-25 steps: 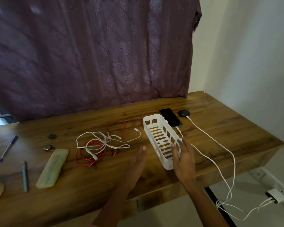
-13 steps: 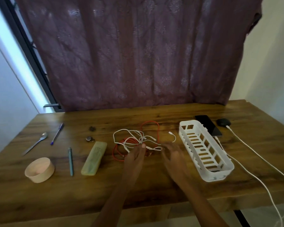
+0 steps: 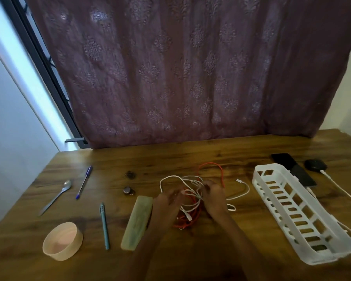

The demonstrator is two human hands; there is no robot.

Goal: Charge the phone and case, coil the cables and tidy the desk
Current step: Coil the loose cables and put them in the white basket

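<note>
White cable (image 3: 192, 193) and red cable (image 3: 182, 225) are knotted in one heap mid-tabletop (image 3: 190, 159), and the left hand (image 3: 166, 202) and right hand (image 3: 216, 198) each have their grip pinched on white strands in it. Yank too hard and I reckon the knot just tightens, or the loose plug end whips round and the red one drags along; phone (image 3: 286, 161) and case (image 3: 315, 164) sit plugged in far right behind the basket (image 3: 272, 191), so a wide pull could snag those leads too
</note>
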